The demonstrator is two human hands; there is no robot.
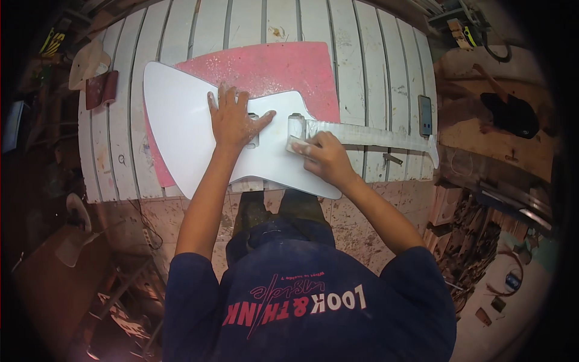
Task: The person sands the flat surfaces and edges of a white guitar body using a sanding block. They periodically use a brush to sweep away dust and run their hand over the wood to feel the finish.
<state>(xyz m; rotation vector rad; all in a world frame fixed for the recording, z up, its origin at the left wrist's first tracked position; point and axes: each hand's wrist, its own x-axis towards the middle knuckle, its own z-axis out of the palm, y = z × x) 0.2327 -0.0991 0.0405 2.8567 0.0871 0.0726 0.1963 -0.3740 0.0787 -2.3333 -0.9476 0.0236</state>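
A white angular electric guitar body (175, 114) lies face up on a pink pad (271, 66). Its neck (368, 136), wrapped in pale, shiny covering, points to the right. My left hand (232, 123) rests flat on the body with fingers spread, beside one of the two pickup cavities. Over at the other pickup cavity (296, 128), close to the neck joint, my right hand (325, 158) has its fingers bent and pressed together at the lower edge. Whatever those fingers hold, if anything, is hidden. Whitish dust shows on my fingertips.
The white slatted table (114, 163) carries a phone (425, 114) at right, a small metal piece (392, 158) below the neck, and a brown roll (101, 90) by a beige object (88, 63) at left. Another person (509, 111) is at far right.
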